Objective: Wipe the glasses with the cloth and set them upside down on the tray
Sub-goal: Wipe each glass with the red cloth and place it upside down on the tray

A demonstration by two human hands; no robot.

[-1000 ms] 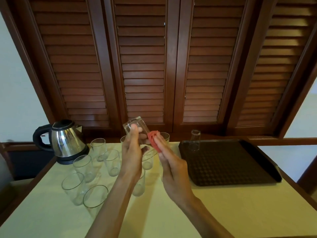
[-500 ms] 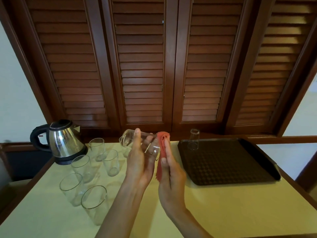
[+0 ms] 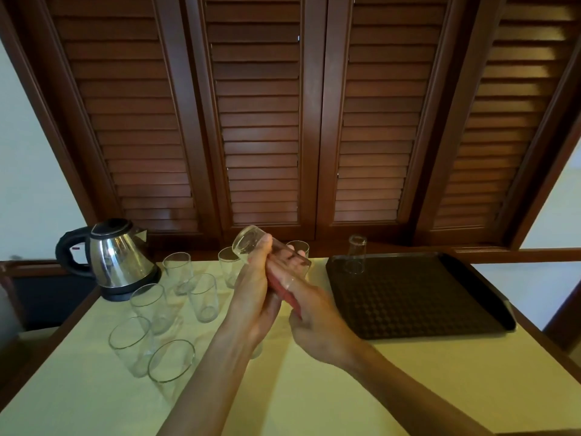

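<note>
I have one clear glass [image 3: 270, 256] up off the table, tilted on its side with its base toward the upper left and its mouth toward the lower right, held above the middle of the tabletop. My left hand [image 3: 256, 287] is wrapped round its barrel, thumb up near the base. My right hand [image 3: 309, 305] comes in at the mouth with the red cloth [image 3: 287, 297], its fingers curled on the fabric and reaching into the glass, where I can see them through the wall; only a strip of the cloth shows between my two hands, which are pressed close together. To the right lies the dark textured tray [image 3: 440, 309], and one upturned glass [image 3: 356, 254] stands near its far left corner. Left of my hands a cluster of upright glasses [image 3: 202, 297] waits on the pale yellow table [image 3: 314, 398], two more showing just behind the held one, and another mostly hidden under my left wrist. A stainless steel electric kettle [image 3: 118, 259] with a black handle sits at the far left corner. Behind everything run brown louvered shutters [image 3: 261, 121].
</note>
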